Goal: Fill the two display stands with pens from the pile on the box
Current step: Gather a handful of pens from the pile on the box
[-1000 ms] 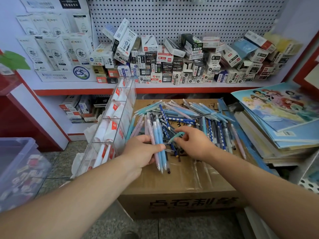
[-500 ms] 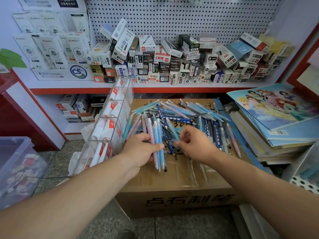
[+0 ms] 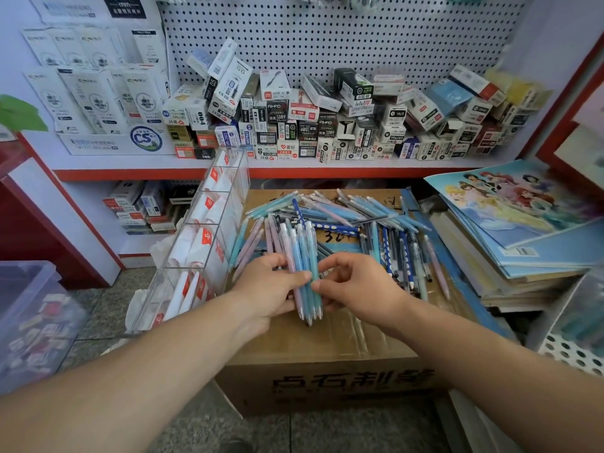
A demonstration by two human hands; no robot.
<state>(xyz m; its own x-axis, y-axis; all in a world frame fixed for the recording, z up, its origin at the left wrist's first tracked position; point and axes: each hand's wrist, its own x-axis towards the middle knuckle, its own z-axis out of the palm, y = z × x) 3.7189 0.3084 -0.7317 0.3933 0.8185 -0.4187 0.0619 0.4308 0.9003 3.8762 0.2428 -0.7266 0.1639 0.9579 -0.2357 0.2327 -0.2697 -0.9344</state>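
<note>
A pile of blue, teal and pink pens [image 3: 369, 220] lies spread over the top of a brown cardboard box [image 3: 327, 341]. My left hand [image 3: 268, 289] grips a bundle of pens [image 3: 302, 253], tips pointing toward me. My right hand [image 3: 356, 286] pinches the right side of that same bundle, thumb and fingertips on a teal pen. A clear acrylic display stand [image 3: 209, 230] with several compartments leans against the box's left side; white and red wrappers show through it. I see only this one stand.
A shelf behind holds many small stationery boxes [image 3: 327, 125] under a pegboard. Stacked cartoon notebooks [image 3: 523, 220] lie right of the box. A clear plastic bin [image 3: 29, 318] stands on the tiled floor at left. A perforated white rack [image 3: 568, 354] is at lower right.
My right hand left the pile with a teal pen and brought it to the bundle in my left hand. The bundle has grown and both hands now meet on it.
</note>
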